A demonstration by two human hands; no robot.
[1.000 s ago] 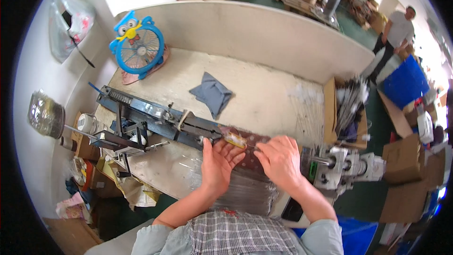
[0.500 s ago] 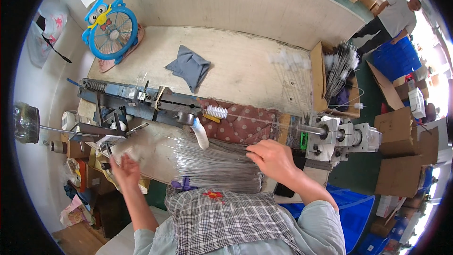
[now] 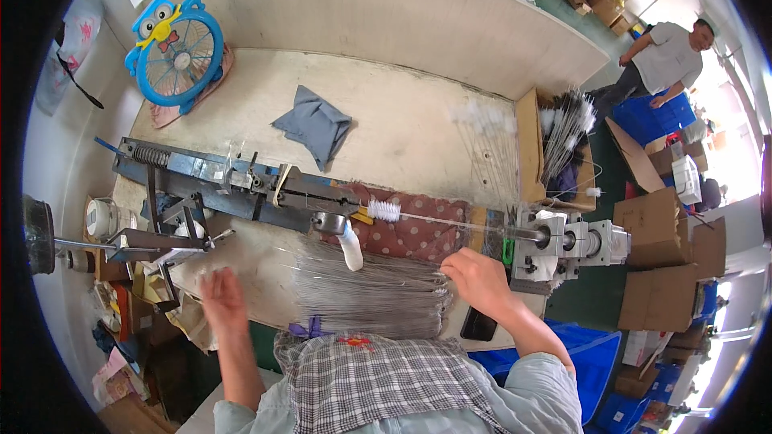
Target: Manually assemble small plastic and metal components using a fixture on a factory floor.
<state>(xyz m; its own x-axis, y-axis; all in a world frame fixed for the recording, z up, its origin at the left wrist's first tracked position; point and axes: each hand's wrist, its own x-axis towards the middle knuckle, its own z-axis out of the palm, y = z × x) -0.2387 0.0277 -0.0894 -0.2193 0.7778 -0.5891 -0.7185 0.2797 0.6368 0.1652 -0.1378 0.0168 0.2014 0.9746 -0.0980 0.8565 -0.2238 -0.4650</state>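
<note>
My left hand (image 3: 223, 302) is over the left part of the bench, beside a dark metal lever frame (image 3: 165, 249). Motion smears its fingers, and I see nothing held in it. At the right end of a pile of thin metal wires (image 3: 370, 293), my right hand (image 3: 480, 280) has its fingertips pinched together; anything between them is too small to tell. Beyond the pile, a white bristle brush (image 3: 383, 210) on a twisted wire stem lies across the machine, its stem running right toward the metal spindle (image 3: 531, 235). A white-wrapped handle (image 3: 351, 247) sticks out from a round metal part.
A dotted brown pad (image 3: 418, 237) lies under the brush. Behind are a grey cloth (image 3: 315, 127) and a blue fan (image 3: 183, 62). A cardboard box (image 3: 528, 145) of finished brushes stands at right. A phone (image 3: 479, 325) lies near my right wrist. Another person (image 3: 667, 56) stands far right.
My left hand has moved right, away from the lever frame. My right hand has shifted slightly right along the wire pile. The view has tilted a little; the brush stays in place.
</note>
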